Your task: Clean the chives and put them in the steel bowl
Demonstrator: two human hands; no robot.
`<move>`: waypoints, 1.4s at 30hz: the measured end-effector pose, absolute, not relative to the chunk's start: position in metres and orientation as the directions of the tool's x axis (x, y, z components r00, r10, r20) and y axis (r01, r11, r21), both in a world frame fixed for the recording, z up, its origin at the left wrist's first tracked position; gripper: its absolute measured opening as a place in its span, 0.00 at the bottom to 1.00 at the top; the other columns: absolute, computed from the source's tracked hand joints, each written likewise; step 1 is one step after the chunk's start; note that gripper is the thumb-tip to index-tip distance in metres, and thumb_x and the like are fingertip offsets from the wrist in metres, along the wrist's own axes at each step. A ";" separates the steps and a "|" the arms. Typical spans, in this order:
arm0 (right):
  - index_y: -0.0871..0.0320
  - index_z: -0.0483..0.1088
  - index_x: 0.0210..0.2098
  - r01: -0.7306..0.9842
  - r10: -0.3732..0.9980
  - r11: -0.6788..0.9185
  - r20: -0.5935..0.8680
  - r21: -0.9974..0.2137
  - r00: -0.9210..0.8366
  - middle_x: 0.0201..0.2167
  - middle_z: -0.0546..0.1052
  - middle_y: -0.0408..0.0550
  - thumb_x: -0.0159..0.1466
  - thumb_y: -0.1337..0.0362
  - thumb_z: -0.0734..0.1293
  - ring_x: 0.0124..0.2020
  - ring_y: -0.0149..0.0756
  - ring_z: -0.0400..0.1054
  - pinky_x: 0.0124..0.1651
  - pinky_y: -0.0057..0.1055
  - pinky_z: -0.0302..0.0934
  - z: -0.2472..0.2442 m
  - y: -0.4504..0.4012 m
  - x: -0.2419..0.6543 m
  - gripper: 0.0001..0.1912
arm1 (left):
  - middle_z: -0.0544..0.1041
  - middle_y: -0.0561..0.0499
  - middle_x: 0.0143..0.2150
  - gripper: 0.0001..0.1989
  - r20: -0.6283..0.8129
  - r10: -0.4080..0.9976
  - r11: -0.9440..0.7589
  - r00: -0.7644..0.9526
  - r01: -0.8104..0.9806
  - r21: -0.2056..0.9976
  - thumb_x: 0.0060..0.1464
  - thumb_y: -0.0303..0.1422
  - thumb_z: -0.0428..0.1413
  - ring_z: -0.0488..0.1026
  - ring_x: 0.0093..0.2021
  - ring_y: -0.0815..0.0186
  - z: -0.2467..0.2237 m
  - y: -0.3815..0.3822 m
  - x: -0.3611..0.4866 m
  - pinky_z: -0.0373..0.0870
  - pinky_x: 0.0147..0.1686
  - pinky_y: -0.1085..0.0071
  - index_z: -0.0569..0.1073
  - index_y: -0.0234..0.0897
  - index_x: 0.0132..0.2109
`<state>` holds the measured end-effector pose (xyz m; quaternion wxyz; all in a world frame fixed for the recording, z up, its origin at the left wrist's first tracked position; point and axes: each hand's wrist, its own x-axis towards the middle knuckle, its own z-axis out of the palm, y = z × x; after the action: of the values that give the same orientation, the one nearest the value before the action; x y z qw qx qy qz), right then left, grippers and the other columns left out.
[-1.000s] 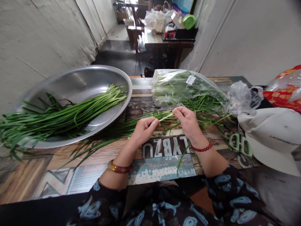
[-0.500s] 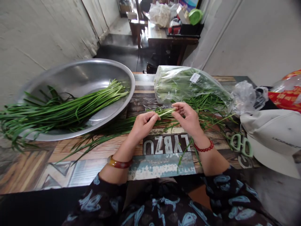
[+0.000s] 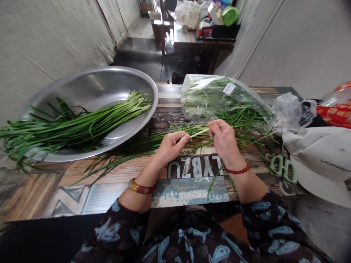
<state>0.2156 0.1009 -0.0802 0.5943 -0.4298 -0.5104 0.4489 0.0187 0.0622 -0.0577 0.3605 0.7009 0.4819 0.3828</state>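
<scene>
My left hand (image 3: pixel 173 145) is closed on a few green stalks (image 3: pixel 199 132), whose pale ends point right. At those ends, the fingers of my right hand (image 3: pixel 223 137) are pinched together; what they grip, if anything, is too small to make out. Loose long leaves (image 3: pixel 148 143) lie on the patterned table under and left of my hands. To the left, a large metal basin (image 3: pixel 93 82) holds a thick bunch of green stalks (image 3: pixel 90 126), its leafy tips hanging over the rim. Beyond my right hand lies a clear plastic bag (image 3: pixel 216 93) full of more greens.
Green-handled scissors (image 3: pixel 283 168) lie at the right, beside a white cap (image 3: pixel 320 157). A crumpled clear bag (image 3: pixel 289 111) and a red package (image 3: pixel 336 115) are behind the cap. Farther back stands another table (image 3: pixel 186 39) with bags and a black tray.
My right hand has moved slightly right along the stalk ends, and its fingers are drawn closer together. My left hand has shifted a little to the right, still on the stalks.
</scene>
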 end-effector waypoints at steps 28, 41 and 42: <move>0.54 0.77 0.34 0.565 0.806 0.584 0.333 -0.583 -0.490 0.32 0.76 0.47 0.65 0.64 0.66 0.35 0.39 0.68 0.43 0.38 0.61 -0.071 0.092 0.228 0.07 | 0.65 0.55 0.27 0.04 0.312 0.942 -0.218 -0.124 0.480 0.850 0.55 0.28 0.52 0.60 0.29 0.69 -0.058 0.072 0.005 0.59 0.31 0.72 0.66 0.37 0.32; 0.55 0.71 0.32 0.647 0.807 0.580 0.238 -0.495 -0.541 0.30 0.74 0.46 0.64 0.67 0.66 0.34 0.37 0.66 0.41 0.35 0.58 -0.077 0.087 0.219 0.03 | 0.72 0.54 0.29 0.07 0.286 0.948 -0.190 -0.137 0.478 0.858 0.58 0.32 0.53 0.67 0.32 0.68 -0.060 0.070 0.007 0.62 0.35 0.72 0.74 0.36 0.34; 0.55 0.71 0.33 0.626 0.816 0.565 0.247 -0.538 -0.523 0.29 0.74 0.45 0.64 0.67 0.66 0.33 0.37 0.66 0.40 0.34 0.58 -0.075 0.088 0.220 0.03 | 0.74 0.53 0.30 0.08 0.289 0.949 -0.196 -0.130 0.475 0.858 0.58 0.32 0.53 0.68 0.33 0.67 -0.061 0.070 0.007 0.63 0.36 0.72 0.74 0.36 0.34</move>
<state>0.2202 0.0875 -0.0753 0.2427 -0.4237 -0.8506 0.1952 0.0070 0.0702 -0.0606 0.2494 0.6105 0.5830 0.4745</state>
